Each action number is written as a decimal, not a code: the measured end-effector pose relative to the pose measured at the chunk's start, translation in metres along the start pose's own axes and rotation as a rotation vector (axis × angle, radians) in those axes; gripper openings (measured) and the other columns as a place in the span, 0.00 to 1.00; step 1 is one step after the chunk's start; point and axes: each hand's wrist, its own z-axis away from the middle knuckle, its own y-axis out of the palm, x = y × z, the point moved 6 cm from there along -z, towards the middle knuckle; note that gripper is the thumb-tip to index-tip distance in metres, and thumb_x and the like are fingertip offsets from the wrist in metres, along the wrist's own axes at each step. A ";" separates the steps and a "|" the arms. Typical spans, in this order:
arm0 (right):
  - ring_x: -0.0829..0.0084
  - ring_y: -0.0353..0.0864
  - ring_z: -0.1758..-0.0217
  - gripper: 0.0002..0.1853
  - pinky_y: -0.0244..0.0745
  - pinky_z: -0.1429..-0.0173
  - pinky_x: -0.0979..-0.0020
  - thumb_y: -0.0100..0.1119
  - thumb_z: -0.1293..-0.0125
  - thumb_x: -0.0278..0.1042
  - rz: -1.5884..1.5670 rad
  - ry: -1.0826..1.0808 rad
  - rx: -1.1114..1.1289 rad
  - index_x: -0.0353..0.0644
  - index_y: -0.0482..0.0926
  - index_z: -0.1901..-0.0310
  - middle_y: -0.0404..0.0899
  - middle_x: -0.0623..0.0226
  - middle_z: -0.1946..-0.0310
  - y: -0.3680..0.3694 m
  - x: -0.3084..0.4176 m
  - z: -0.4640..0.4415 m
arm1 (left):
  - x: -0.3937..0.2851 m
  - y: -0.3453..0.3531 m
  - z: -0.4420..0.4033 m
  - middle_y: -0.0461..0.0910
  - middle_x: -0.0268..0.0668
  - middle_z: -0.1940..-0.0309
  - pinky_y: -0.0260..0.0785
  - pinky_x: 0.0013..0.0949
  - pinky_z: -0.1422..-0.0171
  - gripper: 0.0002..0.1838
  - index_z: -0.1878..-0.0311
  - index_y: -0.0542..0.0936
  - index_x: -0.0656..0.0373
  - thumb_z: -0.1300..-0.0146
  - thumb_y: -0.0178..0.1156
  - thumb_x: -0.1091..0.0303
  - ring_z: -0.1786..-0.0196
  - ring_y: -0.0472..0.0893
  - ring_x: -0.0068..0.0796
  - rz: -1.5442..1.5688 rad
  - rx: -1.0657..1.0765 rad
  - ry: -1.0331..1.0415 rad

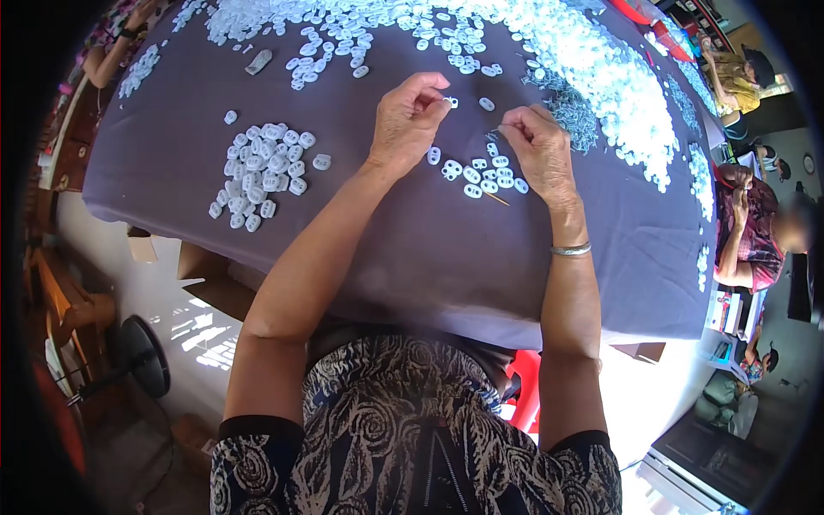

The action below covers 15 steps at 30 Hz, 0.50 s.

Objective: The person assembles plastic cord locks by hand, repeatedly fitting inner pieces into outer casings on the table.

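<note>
My left hand (403,124) pinches a small white oval plastic piece with holes (452,103) between thumb and fingertips, above the table. To its right, my right hand (542,150) is closed in a pinch; what its fingertips hold, if anything, is too small to make out. Several loose white oval pieces (489,184) with dark holes lie just below and between my hands. A thin brownish stick (497,199) rests beside them. One single white oval (487,104) sits between the two hands. Beyond my right hand is a heap of tiny dark grey bits (571,112).
A grey cloth covers the table (412,249). At left stands a pile of white pieces (257,172). Large heaps of white pieces (635,120) spread along the far and right sides. Other people (747,227) sit at the right, and another person's arm (107,60) shows at far left.
</note>
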 end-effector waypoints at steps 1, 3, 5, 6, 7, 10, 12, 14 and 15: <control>0.68 0.76 0.69 0.05 0.73 0.63 0.68 0.65 0.46 0.24 0.024 -0.022 -0.011 0.41 0.79 0.67 0.75 0.67 0.73 0.001 0.001 -0.001 | 0.000 0.000 0.000 0.77 0.29 0.70 0.69 0.22 0.64 0.12 0.53 0.79 0.58 0.42 0.62 0.76 0.70 0.73 0.15 -0.008 -0.002 -0.002; 0.65 0.75 0.67 0.05 0.73 0.61 0.65 0.65 0.47 0.25 0.071 -0.065 -0.032 0.41 0.79 0.68 0.75 0.67 0.73 0.003 0.002 -0.002 | 0.000 0.001 0.000 0.78 0.29 0.71 0.70 0.22 0.63 0.12 0.54 0.79 0.58 0.42 0.62 0.76 0.70 0.73 0.15 -0.023 -0.004 -0.007; 0.64 0.75 0.65 0.05 0.73 0.59 0.64 0.64 0.46 0.25 0.065 -0.105 0.040 0.41 0.78 0.68 0.75 0.67 0.72 0.008 0.003 -0.004 | 0.001 0.001 0.000 0.78 0.29 0.71 0.70 0.22 0.63 0.12 0.54 0.79 0.58 0.42 0.62 0.76 0.70 0.74 0.15 -0.025 0.000 -0.002; 0.63 0.75 0.65 0.05 0.73 0.59 0.64 0.64 0.45 0.25 0.062 -0.125 0.076 0.41 0.77 0.68 0.75 0.67 0.72 0.011 0.004 -0.005 | 0.001 0.002 0.000 0.78 0.29 0.71 0.70 0.23 0.63 0.12 0.54 0.79 0.57 0.42 0.62 0.76 0.70 0.74 0.15 -0.026 0.002 0.000; 0.63 0.76 0.64 0.05 0.73 0.58 0.63 0.63 0.45 0.25 0.091 -0.141 0.076 0.40 0.77 0.68 0.75 0.66 0.71 0.011 0.005 -0.006 | 0.002 0.002 0.000 0.78 0.29 0.71 0.70 0.23 0.63 0.12 0.54 0.79 0.57 0.42 0.62 0.76 0.70 0.74 0.15 -0.030 0.003 0.005; 0.61 0.76 0.64 0.05 0.72 0.58 0.62 0.62 0.44 0.24 0.153 -0.180 0.054 0.39 0.75 0.68 0.75 0.65 0.70 0.011 0.006 -0.006 | 0.002 0.001 0.000 0.78 0.29 0.71 0.70 0.22 0.63 0.12 0.53 0.79 0.58 0.42 0.62 0.76 0.69 0.74 0.15 -0.032 0.005 0.013; 0.60 0.76 0.63 0.04 0.73 0.58 0.61 0.61 0.43 0.24 0.168 -0.194 0.008 0.39 0.75 0.68 0.75 0.64 0.69 0.009 0.005 -0.006 | 0.001 0.002 0.000 0.78 0.29 0.70 0.70 0.22 0.63 0.12 0.53 0.79 0.58 0.42 0.62 0.76 0.69 0.74 0.15 -0.013 0.003 0.011; 0.60 0.76 0.62 0.04 0.73 0.58 0.61 0.61 0.43 0.24 0.103 -0.109 -0.011 0.39 0.75 0.67 0.75 0.63 0.68 0.007 0.001 -0.006 | 0.002 0.002 0.000 0.78 0.30 0.70 0.70 0.22 0.63 0.13 0.53 0.79 0.58 0.42 0.62 0.76 0.69 0.74 0.15 0.000 0.008 0.000; 0.60 0.76 0.62 0.04 0.73 0.58 0.61 0.60 0.43 0.24 0.071 -0.067 -0.019 0.39 0.75 0.67 0.75 0.63 0.68 0.006 0.000 -0.006 | 0.003 0.002 0.000 0.78 0.30 0.70 0.70 0.22 0.63 0.13 0.53 0.79 0.58 0.42 0.62 0.76 0.69 0.74 0.15 0.006 0.010 -0.006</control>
